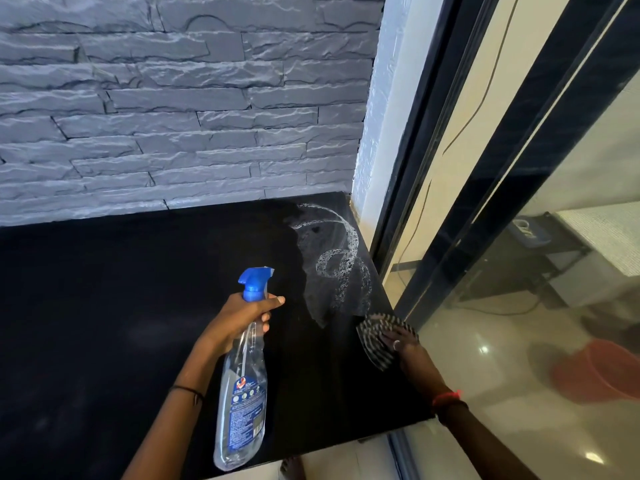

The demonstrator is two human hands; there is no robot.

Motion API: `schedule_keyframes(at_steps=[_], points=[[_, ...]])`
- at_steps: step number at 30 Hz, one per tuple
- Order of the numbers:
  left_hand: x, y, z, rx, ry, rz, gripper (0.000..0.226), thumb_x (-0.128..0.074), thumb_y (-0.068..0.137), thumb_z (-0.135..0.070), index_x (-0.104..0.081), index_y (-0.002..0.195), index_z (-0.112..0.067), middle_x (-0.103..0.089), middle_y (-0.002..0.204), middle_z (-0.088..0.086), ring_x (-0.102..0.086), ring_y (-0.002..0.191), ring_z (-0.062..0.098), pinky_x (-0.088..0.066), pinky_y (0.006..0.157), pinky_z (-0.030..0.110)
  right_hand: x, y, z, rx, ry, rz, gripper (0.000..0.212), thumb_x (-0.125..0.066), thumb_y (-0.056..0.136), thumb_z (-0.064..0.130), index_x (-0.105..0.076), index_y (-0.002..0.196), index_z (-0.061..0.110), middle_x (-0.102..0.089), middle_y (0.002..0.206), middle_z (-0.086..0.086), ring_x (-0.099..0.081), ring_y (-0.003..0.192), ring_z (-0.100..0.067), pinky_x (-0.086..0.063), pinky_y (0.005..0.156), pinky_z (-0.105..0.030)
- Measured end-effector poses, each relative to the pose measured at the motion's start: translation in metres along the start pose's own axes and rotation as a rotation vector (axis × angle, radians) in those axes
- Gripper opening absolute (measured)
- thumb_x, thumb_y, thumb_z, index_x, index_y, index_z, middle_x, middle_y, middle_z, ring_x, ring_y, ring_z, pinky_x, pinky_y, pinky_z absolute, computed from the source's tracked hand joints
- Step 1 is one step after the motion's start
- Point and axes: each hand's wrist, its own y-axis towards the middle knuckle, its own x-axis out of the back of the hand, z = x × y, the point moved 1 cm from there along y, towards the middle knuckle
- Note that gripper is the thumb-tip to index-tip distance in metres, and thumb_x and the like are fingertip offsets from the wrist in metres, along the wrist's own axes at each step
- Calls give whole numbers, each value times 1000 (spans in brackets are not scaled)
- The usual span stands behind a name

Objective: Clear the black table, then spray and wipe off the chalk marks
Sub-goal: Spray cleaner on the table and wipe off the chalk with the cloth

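My left hand grips the neck of a clear spray bottle with a blue trigger head, held above the black table. White chalk marks, wet and smeared in loops, lie at the table's far right corner. My right hand presses a black-and-white striped cloth flat against the table near its right edge, just in front of the marks.
A grey stone wall backs the table. A dark-framed glass partition runs along the right side. Beyond the glass stand a red bucket and dark furniture on a glossy floor.
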Motion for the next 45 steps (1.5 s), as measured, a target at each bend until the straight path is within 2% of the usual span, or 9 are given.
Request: schedule_keyframes(at_steps=[9,14,19,25,29,32,38,42,45], points=[[16,28,-19,-1,-18,14,21,-73,82,-20,-62,95,-8,-50,56,1,-51,49,14,-46,53,26,-32,55,98,62,219,192,49,-29,89,6,-46,135,10,-38,145,2,-18,139,-6,-3,112,-10],[27,48,-34,1,-34,11,20,-73,83,-19,-62,95,-8,-50,56,1,-52,50,14,-47,54,26,-33,5,67,277,231,249,36,-43,85,17,-56,119,20,-61,121,6,-34,131,-10,-22,106,-11],[40,63,-45,-2,-35,8,20,-72,83,-18,-61,96,-7,-51,55,0,-52,49,13,-48,53,25,-7,11,11,126,156,68,45,-41,88,20,-49,132,28,-43,140,17,-12,135,14,-11,106,-2],[54,76,-49,25,-33,20,18,-72,83,-18,-60,94,-9,-51,54,0,-52,48,12,-48,51,24,3,106,23,-93,131,111,54,-31,77,19,-63,116,0,-58,127,-17,-42,128,-36,-26,112,-46],[61,84,-49,32,-32,0,20,-73,82,-19,-61,94,-9,-50,54,0,-51,47,12,-46,49,24,-17,141,71,-27,54,222,59,-39,79,-9,-49,134,9,-43,143,-2,-22,140,-21,-6,113,-18],[64,91,-51,36,-43,10,20,-73,82,-19,-61,95,-9,-50,55,0,-51,48,12,-46,50,25,-37,123,93,138,84,225,62,-39,78,-14,-48,135,9,-43,144,0,-16,141,-15,-13,114,-22],[68,102,-58,32,-53,24,23,-73,82,-19,-61,98,-8,-51,55,0,-52,48,12,-47,51,25,-29,51,52,321,182,177,34,-29,100,30,-50,126,25,-32,145,25,-16,139,1,-14,111,-10],[71,106,-58,40,-58,29,23,-74,81,-19,-61,97,-9,-52,54,-1,-52,47,11,-47,50,24,-4,52,6,116,166,120,38,-22,95,56,-29,131,62,-45,138,14,-24,134,0,-11,107,-3],[75,107,-59,39,-53,44,23,-72,82,-19,-59,98,-9,-52,55,-1,-53,47,11,-48,51,24,8,86,-11,9,155,69,40,-31,96,39,-47,133,35,-50,134,4,-40,130,-22,-15,110,-11]])
